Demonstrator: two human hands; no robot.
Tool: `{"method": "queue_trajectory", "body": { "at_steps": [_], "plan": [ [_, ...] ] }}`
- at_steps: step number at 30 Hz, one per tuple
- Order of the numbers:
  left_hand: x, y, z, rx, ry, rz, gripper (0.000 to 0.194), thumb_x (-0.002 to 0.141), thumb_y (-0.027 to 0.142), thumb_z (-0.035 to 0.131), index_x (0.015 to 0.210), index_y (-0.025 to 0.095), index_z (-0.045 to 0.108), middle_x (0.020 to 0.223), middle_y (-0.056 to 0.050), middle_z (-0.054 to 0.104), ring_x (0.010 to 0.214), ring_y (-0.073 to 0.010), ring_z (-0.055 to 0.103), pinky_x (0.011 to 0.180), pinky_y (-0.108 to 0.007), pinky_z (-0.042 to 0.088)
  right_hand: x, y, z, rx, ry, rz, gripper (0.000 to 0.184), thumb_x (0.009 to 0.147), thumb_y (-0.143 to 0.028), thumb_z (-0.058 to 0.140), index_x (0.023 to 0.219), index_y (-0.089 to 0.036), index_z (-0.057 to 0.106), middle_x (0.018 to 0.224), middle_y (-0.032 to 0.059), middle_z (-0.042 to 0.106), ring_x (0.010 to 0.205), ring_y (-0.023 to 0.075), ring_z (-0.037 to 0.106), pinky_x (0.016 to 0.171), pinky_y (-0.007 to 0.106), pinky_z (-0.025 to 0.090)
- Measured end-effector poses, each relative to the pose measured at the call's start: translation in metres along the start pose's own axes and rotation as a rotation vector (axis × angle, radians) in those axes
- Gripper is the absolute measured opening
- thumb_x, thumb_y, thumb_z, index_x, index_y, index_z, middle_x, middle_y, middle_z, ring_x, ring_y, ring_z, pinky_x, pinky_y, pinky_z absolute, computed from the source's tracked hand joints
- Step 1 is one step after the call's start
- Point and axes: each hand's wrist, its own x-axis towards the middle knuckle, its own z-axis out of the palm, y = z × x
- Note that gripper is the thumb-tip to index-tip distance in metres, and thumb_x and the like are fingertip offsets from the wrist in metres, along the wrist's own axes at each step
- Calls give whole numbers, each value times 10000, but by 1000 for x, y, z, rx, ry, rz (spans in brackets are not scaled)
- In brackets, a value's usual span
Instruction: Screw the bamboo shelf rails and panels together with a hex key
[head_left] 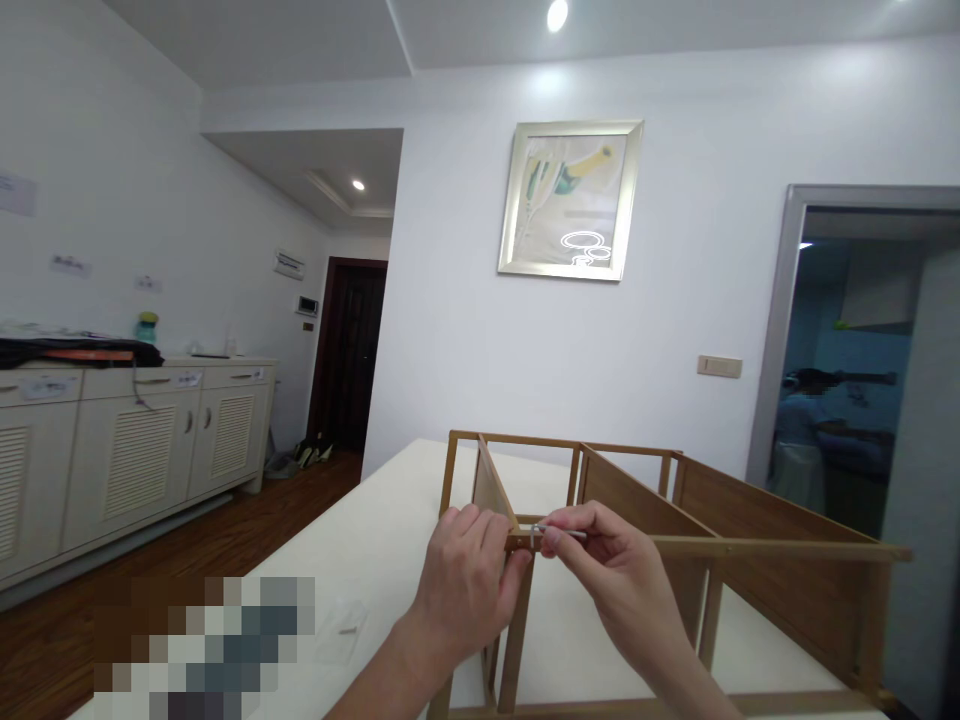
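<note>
A brown wooden shelf rack [795,548] lies on its side on a white table [352,545]. My left hand [469,560] is closed around the near rail at its left part, thumb below and fingers over the top. Just to the right, my right hand [611,555] pinches a thin metal hex key [574,533] between thumb and fingers. The key's bent end is at the rail, close to the left fingertips. Whether it sits in a screw I cannot tell. A small clear plastic bag [341,632] with a little piece in it lies left of my left forearm.
White cabinets [176,420] line the left wall, with a dark bag [82,352] and a bottle [147,327] on top. A framed picture [570,200] hangs ahead. Through the doorway at right, a person [802,430] is partly visible. Pixelated blocks cover the lower left.
</note>
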Motion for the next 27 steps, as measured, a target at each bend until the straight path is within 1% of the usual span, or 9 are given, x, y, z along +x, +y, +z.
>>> {"method": "queue_trajectory", "body": {
  "at_steps": [4,6,7,9,12,15,19,23,27],
  "plan": [
    [-1,-2,2,-17,46,2,50,879,217,576,838,208,550,740,-35,620,709,-228,546,678,-390,364,3,12,4,32,-48,-1,359,717,-472,844,693,-188,626,773,44,704,737,171,658,697,287,572],
    [-1,-2,1,-34,65,-1,45,875,217,573,835,207,555,732,-39,622,701,-225,542,670,-387,357,2,15,4,19,-74,-16,359,725,-468,839,674,-189,618,774,48,707,757,181,669,712,294,576],
    [-1,-3,0,-43,71,0,43,872,214,573,834,206,556,729,-39,622,698,-223,538,668,-385,354,1,15,3,-2,-94,-23,344,742,-470,826,690,-189,634,776,51,712,764,187,676,720,300,578],
    [-2,-4,-3,-49,77,3,41,868,213,574,833,206,555,724,-37,620,693,-221,529,663,-382,345,0,14,1,-83,-134,-60,284,797,-465,781,785,-193,699,814,59,732,788,197,694,746,312,583],
    [-4,-6,-6,-35,71,12,44,880,227,569,844,204,559,732,-37,621,693,-223,522,662,-379,337,-2,12,-4,-286,-169,-189,197,893,-411,683,938,-232,752,883,56,750,819,197,708,773,315,584],
    [-5,-7,-7,-25,64,26,67,904,243,551,853,202,568,745,-44,627,699,-223,522,669,-382,348,-3,11,-6,-458,-181,-316,207,968,-341,568,941,-247,750,874,54,736,787,179,694,734,291,572],
    [-6,-8,-5,-1,73,35,102,924,242,522,851,198,578,750,-53,630,710,-224,523,674,-390,360,-6,10,-1,-574,-172,-396,289,1013,-298,455,898,-237,713,852,59,702,754,166,661,695,274,551],
    [-7,-8,-4,8,71,36,76,913,224,520,872,198,579,751,-55,624,720,-227,522,682,-385,353,-8,12,4,-604,-167,-449,278,1013,-255,435,886,-236,682,861,56,665,756,155,635,679,259,544],
    [-6,-7,-5,6,100,37,65,915,215,524,880,198,575,751,-52,614,715,-227,526,676,-377,349,-8,17,6,-644,-140,-505,269,1007,-219,434,897,-239,679,900,61,611,775,156,621,665,261,546]
  ]
}}
